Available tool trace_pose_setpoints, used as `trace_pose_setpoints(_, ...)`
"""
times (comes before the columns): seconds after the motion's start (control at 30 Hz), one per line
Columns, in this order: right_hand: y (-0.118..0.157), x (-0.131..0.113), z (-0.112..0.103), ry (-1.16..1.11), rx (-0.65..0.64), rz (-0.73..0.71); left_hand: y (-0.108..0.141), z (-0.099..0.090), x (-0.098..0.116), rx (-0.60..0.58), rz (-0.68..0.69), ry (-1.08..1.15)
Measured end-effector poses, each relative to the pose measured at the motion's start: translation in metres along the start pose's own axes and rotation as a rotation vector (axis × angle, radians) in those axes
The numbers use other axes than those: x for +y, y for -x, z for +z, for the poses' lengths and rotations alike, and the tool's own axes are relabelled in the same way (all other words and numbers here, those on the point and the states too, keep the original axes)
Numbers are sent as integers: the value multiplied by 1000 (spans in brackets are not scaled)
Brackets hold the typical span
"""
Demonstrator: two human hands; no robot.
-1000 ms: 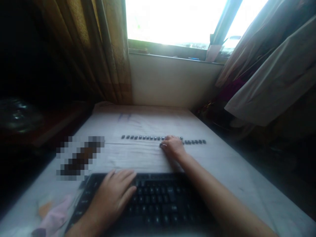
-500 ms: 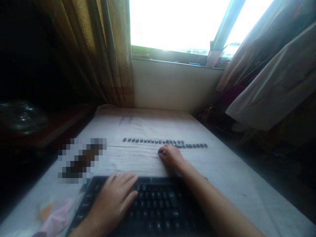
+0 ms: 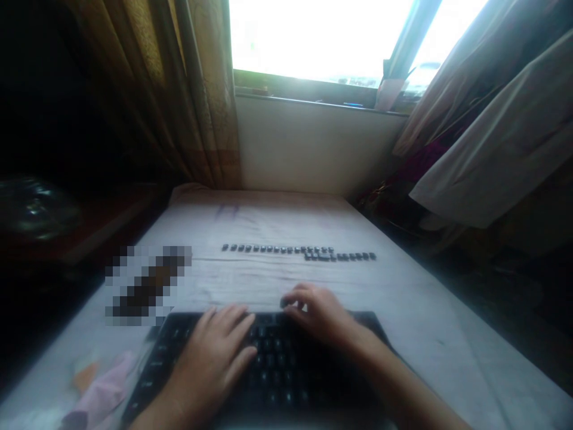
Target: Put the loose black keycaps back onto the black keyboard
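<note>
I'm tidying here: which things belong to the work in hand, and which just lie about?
In use: keyboard under left hand; small dark piece in right hand; rows of dark keys.
Lying about: pink cloth; orange item beside it.

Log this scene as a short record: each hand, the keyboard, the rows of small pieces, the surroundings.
Left hand: left hand resting on the keyboard, fingers spread
Right hand: right hand with a small dark piece at its fingertips, by the keyboard's far edge
Far row: dark pieces like keycaps, in a line
Near row: similar pieces, set further right
Surface: pale cloth, wrinkled
Left side: pink fabric; a pixelated patch, contents unreadable
Background: patterned curtain, bright window
</note>
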State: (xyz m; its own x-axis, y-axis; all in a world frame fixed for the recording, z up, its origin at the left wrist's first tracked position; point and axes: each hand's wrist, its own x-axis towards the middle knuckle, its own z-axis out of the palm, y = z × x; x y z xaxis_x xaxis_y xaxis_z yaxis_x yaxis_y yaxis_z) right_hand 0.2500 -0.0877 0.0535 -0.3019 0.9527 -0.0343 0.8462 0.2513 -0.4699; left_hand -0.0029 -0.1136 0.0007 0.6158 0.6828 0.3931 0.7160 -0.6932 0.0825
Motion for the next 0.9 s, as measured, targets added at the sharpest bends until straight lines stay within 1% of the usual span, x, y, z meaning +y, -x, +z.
trace_pose_setpoints(0.1, 18, -10, 6, -9, -26, -64, 1, -3, 13, 7, 35, 18)
trace_pose_setpoints(0.23, 23, -12, 18, 40, -2, -131, 2, -2, 22, 7, 84, 31)
trace_pose_setpoints(0.33, 21, -12, 24, 89, -4, -144, 3, -2, 23, -14, 99, 15)
trace_pose_setpoints(0.5, 20, -15, 27, 134, -16, -159, 2, -3, 24, -47, 125, 3)
trace_pose_setpoints(0.63, 20, -13, 33, 102, 25, -180, 1, -3, 26, -65, 107, 10)
trace_pose_setpoints(0.8, 21, -7, 41, 63, 90, -204, 0, -4, 27, -55, 89, 58)
trace_pose_setpoints(0.9, 22, -5, 42, 52, 85, -197, -1, -5, 28, -60, 80, 69)
